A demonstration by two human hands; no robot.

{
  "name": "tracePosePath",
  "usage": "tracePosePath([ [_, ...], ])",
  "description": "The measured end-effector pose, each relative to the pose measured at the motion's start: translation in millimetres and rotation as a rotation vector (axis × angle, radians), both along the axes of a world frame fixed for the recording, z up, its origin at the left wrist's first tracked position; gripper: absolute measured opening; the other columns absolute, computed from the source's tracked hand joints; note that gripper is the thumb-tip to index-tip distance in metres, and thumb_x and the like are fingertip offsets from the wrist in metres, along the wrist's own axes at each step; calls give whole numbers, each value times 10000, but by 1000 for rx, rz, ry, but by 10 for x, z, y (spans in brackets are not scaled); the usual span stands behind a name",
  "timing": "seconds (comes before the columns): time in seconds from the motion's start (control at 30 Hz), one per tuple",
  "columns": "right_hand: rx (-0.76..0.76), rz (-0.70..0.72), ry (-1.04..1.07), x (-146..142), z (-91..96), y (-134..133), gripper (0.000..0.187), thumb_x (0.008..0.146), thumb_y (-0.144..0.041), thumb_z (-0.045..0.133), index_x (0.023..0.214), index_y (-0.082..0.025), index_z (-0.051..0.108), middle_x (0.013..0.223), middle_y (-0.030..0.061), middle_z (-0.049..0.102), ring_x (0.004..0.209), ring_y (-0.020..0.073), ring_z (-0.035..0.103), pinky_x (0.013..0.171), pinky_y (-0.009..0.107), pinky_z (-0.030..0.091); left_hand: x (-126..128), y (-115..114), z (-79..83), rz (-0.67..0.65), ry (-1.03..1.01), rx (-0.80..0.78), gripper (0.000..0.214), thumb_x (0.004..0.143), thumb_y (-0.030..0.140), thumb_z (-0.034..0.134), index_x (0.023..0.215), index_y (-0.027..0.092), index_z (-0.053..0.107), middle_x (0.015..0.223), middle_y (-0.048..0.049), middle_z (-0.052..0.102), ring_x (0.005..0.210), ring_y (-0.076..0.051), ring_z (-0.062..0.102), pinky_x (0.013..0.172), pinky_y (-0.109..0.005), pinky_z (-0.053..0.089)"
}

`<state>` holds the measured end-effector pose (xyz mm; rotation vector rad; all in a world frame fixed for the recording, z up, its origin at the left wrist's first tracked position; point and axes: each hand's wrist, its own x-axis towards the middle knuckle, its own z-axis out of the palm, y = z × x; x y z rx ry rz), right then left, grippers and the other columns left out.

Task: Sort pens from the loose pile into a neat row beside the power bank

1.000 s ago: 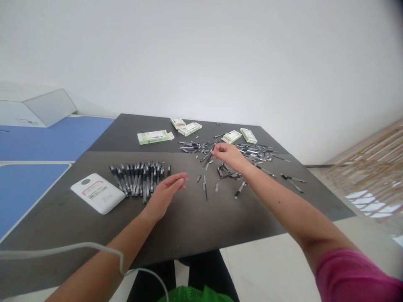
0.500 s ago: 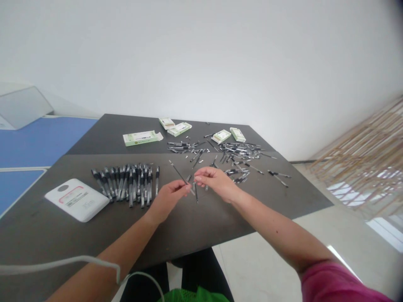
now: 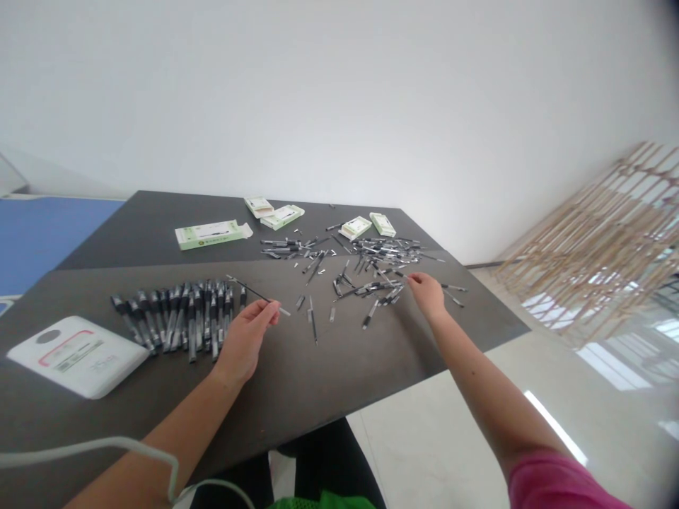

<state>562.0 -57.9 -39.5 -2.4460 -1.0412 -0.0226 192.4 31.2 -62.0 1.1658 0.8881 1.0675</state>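
My left hand (image 3: 245, 338) pinches a thin black pen refill (image 3: 258, 295) just above the dark table (image 3: 329, 367), to the right of a row of several assembled black pens (image 3: 180, 314). My right hand (image 3: 427, 294) reaches out to the right edge of a scattered heap of pen parts (image 3: 371, 272), fingers curled down on the pieces. What, if anything, its fingers hold is hidden.
A white flat device (image 3: 74, 355) lies at the left front. Several green-and-white small boxes (image 3: 212, 233) lie at the back of the table. A grey cable (image 3: 106, 449) runs across my left forearm. A wooden lattice (image 3: 594, 247) stands to the right over a pale floor.
My right hand passed the refill to my left hand, then moved out right to the parts heap. The left hand now holds the refill alone. The view has swung to the right.
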Motion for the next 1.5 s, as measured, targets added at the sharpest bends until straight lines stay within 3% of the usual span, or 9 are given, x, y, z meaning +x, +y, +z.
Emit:
tracePosePath([
  [0.23, -272, 74, -135, -85, -33, 556, 289, 809, -348, 538, 909, -165, 739, 957, 160, 709, 933, 237, 642, 771, 272, 439, -15, 17, -52, -7, 36, 37, 242, 723, 371, 650, 634, 165, 560, 645, 27, 515, 654, -102, 458, 665, -218, 353],
  [0.4, -341, 111, -209, -175, 21, 662, 286, 828, -272, 508, 860, -103, 737, 952, 202, 697, 920, 269, 644, 773, 310, 449, -19, 18, -54, 3, 0, 38, 218, 731, 352, 656, 647, 165, 580, 649, 28, 524, 665, -98, 463, 672, -215, 351],
  [0.53, -230, 239, -260, -515, 72, 434, 271, 869, -301, 472, 912, -190, 715, 1056, 102, 680, 1017, 214, 600, 822, 270, 430, -23, -19, 7, 15, -82, 16, 193, 735, 345, 658, 694, 163, 612, 681, 22, 542, 686, -98, 483, 696, -220, 366],
  [0.6, -21, 437, -202, -834, 22, 206, 236, 862, -334, 502, 899, -214, 702, 972, 55, 701, 913, 188, 630, 769, 255, 445, -22, -51, 51, 19, -126, -1, 190, 734, 341, 661, 694, 162, 615, 681, 22, 543, 681, -96, 487, 711, -225, 374],
  [0.7, 100, 624, -22, -1372, -112, -185, 213, 855, -359, 524, 866, -235, 697, 864, 18, 717, 775, 175, 653, 682, 255, 461, -14, -96, 95, 8, -163, -9, 179, 735, 332, 659, 700, 161, 620, 683, 21, 545, 677, -95, 491, 715, -228, 379],
  [0.87, 177, 699, 108, -1931, -262, -497, 199, 866, -331, 522, 864, -231, 693, 863, 21, 721, 773, 170, 663, 671, 248, 467, 2, -145, 97, -37, -128, 21, 179, 750, 331, 643, 707, 158, 624, 670, 19, 548, 678, -96, 488, 716, -230, 374],
  [1.17, 208, 652, 165, -2062, -290, -455, 191, 857, -318, 525, 832, -236, 696, 843, 19, 719, 762, 168, 657, 672, 245, 461, 12, -182, 145, -90, 25, 137, 203, 767, 316, 613, 631, 169, 576, 657, 28, 547, 692, -105, 493, 724, -226, 369],
  [1.37, 200, 595, 180, -2093, -331, -497, 193, 854, -323, 524, 825, -233, 691, 803, 8, 710, 721, 160, 647, 643, 243, 445, -14, -177, 163, -87, 193, 193, 201, 775, 360, 596, 705, 173, 616, 665, 22, 570, 680, -121, 515, 691, -240, 395],
  [1.5, 214, 589, 191, -2118, -349, -493, 190, 846, -321, 530, 826, -222, 690, 790, 9, 703, 709, 157, 637, 644, 246, 444, -18, -208, 194, -192, 303, 280, 196, 792, 360, 581, 748, 184, 654, 730, 2, 641, 722, -143, 564, 727, -257, 425],
])
